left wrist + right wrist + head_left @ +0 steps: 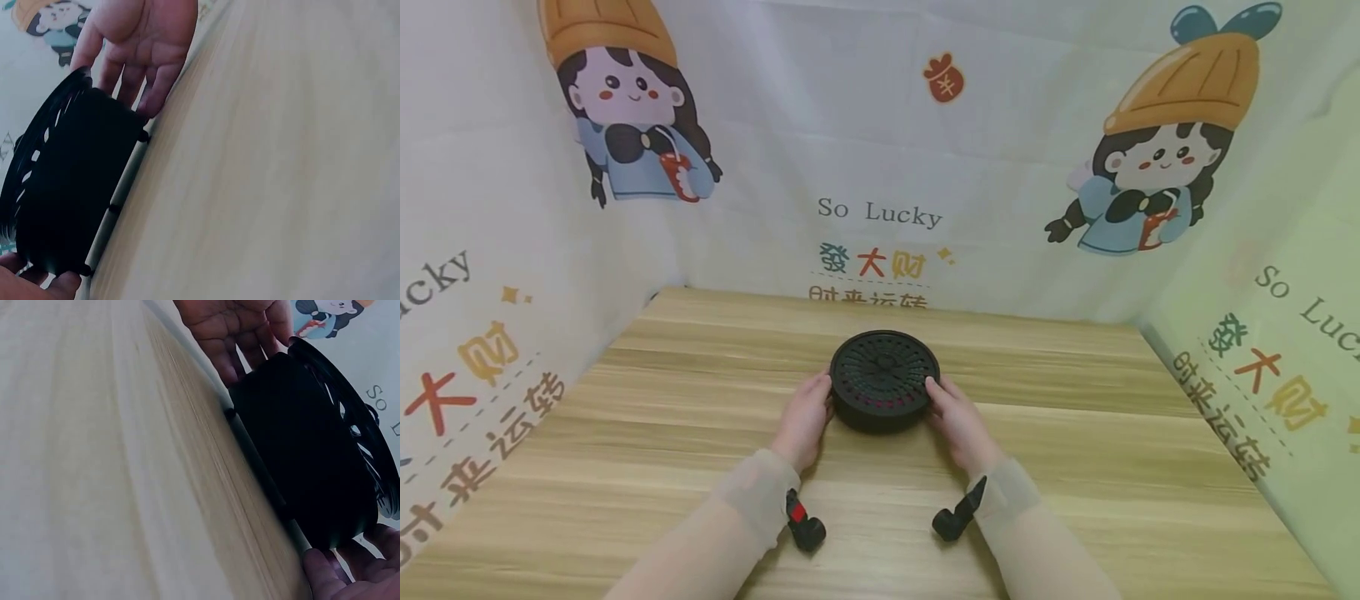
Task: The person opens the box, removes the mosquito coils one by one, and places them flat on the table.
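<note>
A round black box (880,419) with a slotted lid (886,363) and a small knob at its centre is held level between both hands over the table. Reddish dots show through the slots nearest me. My left hand (803,421) grips the box's left side, fingers against its wall. On the opposite side my right hand (962,423) grips it, thumb up at the rim. Small feet (114,208) stick out under the box in the left wrist view. Whether they touch the table, I cannot tell. What lies inside is mostly hidden.
The wood-grain table (1045,492) lies under both arms. Behind and to the sides hang white printed cloths (760,100) with cartoon figures and lettering. A black strap-on camera sits at each wrist, the left one (806,532) and the right one (951,523).
</note>
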Available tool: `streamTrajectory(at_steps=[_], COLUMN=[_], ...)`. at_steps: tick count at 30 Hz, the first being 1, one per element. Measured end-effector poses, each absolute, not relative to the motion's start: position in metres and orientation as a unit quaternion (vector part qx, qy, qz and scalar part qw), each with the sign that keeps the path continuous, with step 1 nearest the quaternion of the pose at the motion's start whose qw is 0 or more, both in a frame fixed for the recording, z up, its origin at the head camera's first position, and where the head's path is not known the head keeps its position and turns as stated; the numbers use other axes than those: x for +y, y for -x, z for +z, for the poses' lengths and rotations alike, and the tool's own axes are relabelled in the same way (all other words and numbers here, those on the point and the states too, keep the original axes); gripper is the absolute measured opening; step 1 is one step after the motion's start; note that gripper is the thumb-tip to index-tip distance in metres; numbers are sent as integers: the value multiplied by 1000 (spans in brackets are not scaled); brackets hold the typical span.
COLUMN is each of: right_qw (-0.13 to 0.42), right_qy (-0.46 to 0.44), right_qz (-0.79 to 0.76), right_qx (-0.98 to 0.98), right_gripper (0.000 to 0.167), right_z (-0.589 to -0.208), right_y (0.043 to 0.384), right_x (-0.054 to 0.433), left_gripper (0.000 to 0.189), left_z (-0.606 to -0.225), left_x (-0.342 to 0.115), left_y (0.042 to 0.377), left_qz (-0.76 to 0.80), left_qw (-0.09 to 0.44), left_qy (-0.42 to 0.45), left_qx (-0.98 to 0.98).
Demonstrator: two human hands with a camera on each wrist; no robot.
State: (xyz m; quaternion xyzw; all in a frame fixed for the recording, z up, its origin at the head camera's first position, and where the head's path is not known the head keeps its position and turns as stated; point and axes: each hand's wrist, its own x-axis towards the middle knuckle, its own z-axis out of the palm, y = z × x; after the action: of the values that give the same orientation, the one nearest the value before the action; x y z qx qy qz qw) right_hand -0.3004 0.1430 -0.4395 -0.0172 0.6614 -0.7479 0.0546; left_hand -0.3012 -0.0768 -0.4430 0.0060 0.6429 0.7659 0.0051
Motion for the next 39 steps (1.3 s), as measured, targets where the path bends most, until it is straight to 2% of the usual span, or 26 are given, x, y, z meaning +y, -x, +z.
streamTrajectory(at_steps=[23, 31, 39], right_qw=[52, 54, 71], right_qy=[-7, 34, 52], right_qz=[-750, -764, -770], right_qx=[660, 642, 632], right_gripper=[56, 58, 72], right_z=[-445, -446, -445], right_y=[272, 272, 271], right_x=[160, 169, 176], left_gripper=[49, 48, 50], left_z=[-443, -444, -442], left_x=[-59, -60, -65], left_y=[270, 271, 273], left_qz=[770, 768, 763], left_qw=[-3, 0, 8], left_qy=[0, 1, 11], left_qx=[638, 640, 646])
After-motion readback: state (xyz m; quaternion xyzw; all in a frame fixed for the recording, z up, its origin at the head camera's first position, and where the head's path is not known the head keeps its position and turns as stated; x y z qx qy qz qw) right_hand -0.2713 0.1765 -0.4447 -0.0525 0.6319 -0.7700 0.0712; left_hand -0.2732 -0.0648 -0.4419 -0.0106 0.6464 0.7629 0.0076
